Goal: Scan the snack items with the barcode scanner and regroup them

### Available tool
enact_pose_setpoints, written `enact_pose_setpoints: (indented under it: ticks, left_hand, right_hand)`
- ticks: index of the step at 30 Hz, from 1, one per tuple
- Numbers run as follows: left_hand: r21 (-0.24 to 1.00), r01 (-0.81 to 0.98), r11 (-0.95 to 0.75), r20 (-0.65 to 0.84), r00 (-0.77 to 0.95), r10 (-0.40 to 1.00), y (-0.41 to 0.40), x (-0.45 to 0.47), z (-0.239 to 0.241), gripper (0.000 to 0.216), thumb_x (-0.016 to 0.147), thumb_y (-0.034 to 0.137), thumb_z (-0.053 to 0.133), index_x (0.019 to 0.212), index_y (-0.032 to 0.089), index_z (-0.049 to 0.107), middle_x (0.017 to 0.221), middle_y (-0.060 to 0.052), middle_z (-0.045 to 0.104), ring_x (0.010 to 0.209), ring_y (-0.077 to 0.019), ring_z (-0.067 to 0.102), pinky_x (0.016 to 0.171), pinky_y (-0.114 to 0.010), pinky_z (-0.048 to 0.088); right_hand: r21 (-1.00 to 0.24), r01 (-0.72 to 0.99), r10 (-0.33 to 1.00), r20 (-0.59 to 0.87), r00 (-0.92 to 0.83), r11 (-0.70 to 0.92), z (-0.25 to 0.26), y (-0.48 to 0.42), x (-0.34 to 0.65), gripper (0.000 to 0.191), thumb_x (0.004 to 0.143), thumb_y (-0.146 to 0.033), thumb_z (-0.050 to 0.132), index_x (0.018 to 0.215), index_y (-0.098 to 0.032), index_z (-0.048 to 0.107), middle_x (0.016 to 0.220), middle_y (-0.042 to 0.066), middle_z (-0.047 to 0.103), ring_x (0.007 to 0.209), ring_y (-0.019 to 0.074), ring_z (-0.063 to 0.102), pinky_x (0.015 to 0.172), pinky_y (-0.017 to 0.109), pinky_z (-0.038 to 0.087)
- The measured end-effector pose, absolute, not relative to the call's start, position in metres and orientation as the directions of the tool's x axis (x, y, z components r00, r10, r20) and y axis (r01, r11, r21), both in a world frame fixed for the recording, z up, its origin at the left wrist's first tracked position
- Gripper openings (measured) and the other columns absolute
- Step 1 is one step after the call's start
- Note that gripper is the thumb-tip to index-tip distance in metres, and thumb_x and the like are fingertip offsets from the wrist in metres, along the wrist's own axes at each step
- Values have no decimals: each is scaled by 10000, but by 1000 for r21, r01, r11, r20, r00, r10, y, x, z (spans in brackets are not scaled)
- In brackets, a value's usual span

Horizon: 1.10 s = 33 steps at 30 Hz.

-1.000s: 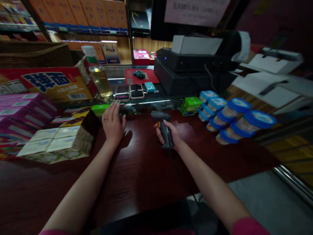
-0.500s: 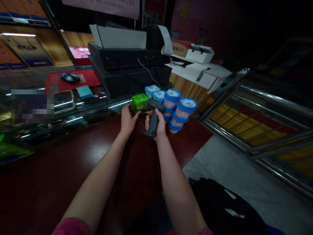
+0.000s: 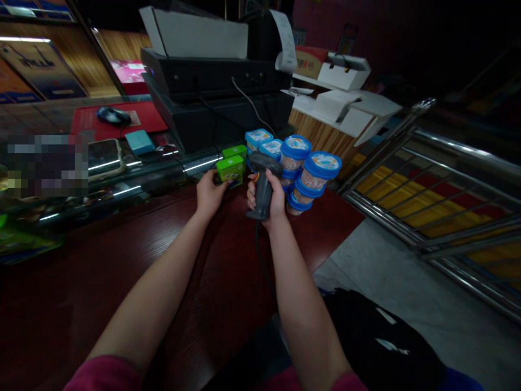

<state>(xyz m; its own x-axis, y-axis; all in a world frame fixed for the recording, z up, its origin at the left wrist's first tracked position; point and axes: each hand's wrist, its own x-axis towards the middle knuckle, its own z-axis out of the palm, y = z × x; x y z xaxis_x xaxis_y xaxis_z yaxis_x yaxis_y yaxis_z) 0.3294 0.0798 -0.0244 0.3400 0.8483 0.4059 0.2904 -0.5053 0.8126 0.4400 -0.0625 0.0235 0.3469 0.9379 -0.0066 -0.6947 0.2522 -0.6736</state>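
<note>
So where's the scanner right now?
Near the middle of the head view, the scanner is in the right hand, green boxes to its left, blue-lidded tubs behind and right.

Dark-red counter (image 3: 175, 288): blue-lidded tubs (image 3: 311, 188) stacked near right end, rear green box (image 3: 235, 151) beside.

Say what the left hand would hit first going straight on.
First the front green box, which the left hand touches; then probably the rear green box, though depth is unclear.
</note>
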Motion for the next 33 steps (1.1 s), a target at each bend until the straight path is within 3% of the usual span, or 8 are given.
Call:
enact_pose_setpoints:
  ticks: [3, 6, 13, 18, 29, 33]
  left_hand:
    - [928, 85, -363, 318, 332, 888, 77, 285, -27, 410, 748, 276, 797, 1117, 154, 665, 1093, -106, 762, 1008, -260, 734, 962, -422, 578]
    - [968, -75, -240, 251, 314, 916, 67, 222, -26, 523, 712, 315, 839, 1169, 158, 639, 1136, -115, 764, 1052, -251, 742, 987, -429, 586]
    - [978, -208, 7, 26, 152, 988, 25, 69, -15, 477, 723, 406, 874, 1108, 173, 717, 1153, -105, 775, 1053, -235, 753, 955, -357, 619]
    - [942, -329, 65, -37, 92, 995, 20, 29, -12, 368, 772, 395, 864, 1040, 178, 734, 1147, -100, 783, 1053, -224, 757, 973, -366, 625]
    - [930, -358, 83, -49, 103, 993, 29, 41, -16, 260, 848, 253, 772, 1089, 159, 749, 1088, -85, 793, 1018, -224, 764, 1003, -425, 608]
    - [911, -406, 72, -22, 125, 992, 28, 40, -15, 311, 797, 262, 828, 1072, 141, 746, 1065, -88, 792, 1010, -214, 759, 1028, -401, 589]
  right_hand:
    - [-660, -713, 952, 9, 306, 235, 24, -60, 432, 398, 974, -586, 517, 937, -195, 581, 585, -54, 509, 394, 88, 413, 331, 203, 288]
    - [-655, -740, 983, 20, 184, 152, 22, -55, 417, 390, 970, -573, 521, 934, -190, 584, 581, -50, 499, 411, 92, 406, 334, 192, 283]
    - [-699, -682, 966, -48, -254, -214, 7, -46, 348, 397, 948, -563, 539, 896, -174, 600, 619, -28, 514, 435, 98, 411, 318, 183, 306]
    - [-717, -590, 874, -55, -483, -371, -3, -50, 297, 406, 899, -552, 605, 912, -147, 640, 633, -13, 544, 441, 104, 440, 311, 194, 364]
    - [-763, -537, 865, -58, -499, -361, -6, -55, 286, 410, 898, -567, 598, 896, -159, 642, 615, -26, 535, 415, 100, 434, 288, 189, 370]
    - [-748, -543, 861, -73, -503, -381, -6, -55, 285, 390, 937, -543, 553, 902, -162, 627, 624, -19, 547, 433, 100, 422, 298, 182, 369]
